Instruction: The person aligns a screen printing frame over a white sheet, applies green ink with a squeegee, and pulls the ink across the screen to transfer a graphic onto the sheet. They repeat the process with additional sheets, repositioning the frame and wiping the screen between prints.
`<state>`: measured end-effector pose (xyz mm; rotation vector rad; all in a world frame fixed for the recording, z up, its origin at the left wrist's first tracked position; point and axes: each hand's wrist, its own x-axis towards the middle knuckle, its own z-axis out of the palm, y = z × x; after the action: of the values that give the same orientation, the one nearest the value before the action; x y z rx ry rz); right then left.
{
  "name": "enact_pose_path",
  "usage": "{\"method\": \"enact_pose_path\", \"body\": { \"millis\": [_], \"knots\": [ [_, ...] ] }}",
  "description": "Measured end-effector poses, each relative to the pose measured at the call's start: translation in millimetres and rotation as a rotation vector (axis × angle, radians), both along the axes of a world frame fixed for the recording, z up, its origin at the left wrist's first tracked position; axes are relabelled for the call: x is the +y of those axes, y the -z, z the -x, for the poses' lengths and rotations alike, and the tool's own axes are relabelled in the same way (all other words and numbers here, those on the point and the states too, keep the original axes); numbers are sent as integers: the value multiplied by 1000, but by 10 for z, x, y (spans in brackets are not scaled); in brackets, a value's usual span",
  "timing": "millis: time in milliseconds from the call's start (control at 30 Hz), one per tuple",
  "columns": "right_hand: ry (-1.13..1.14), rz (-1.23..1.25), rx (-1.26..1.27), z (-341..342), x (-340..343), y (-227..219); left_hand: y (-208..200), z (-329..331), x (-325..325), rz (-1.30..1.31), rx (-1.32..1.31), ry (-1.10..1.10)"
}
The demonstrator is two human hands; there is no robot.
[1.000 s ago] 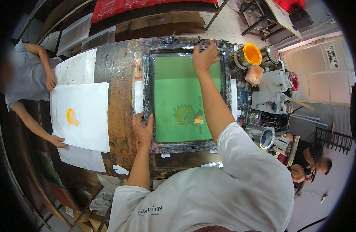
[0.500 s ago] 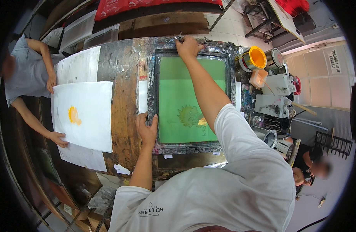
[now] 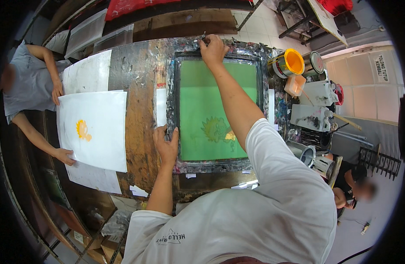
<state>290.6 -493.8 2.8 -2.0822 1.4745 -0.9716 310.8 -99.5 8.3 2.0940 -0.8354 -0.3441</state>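
At the frame's (image 3: 211,166) left edge, my left hand (image 3: 166,146) rests, thumb spread from fingers; my right hand (image 3: 213,49) is at the far clamp (image 3: 197,42), pinch: cannot tell.

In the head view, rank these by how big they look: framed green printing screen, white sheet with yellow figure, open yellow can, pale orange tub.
Largest to smallest:
1. Framed green printing screen
2. White sheet with yellow figure
3. Open yellow can
4. Pale orange tub

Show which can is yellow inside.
The open can beside the far right corner of the screen frame; no other can, including its silver-rimmed neighbour, shows yellow.
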Motion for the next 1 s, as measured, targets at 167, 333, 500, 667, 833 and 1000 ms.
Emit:
{"method": "enact_pose_path", "body": {
  "millis": [167,333,500,667,833,1000],
  "knots": [
    [-92,37,47,105,-77,75,-22,9,3,-7,13,-4],
    [-115,29,66,105,-87,68,-38,7,1,-15,10,-10],
    [-123,66,161,91,-82,115,28,-21,22,-22,-30,10],
    [-135,105,169,98,-65,102,17,-6,18,10,8,-12],
    [-158,42,178,154,-86,31,9,-7,12,9,5,3],
    [-366,68,382,324,-103,-740,11,16,29,27,21,-31]
  ]
}}
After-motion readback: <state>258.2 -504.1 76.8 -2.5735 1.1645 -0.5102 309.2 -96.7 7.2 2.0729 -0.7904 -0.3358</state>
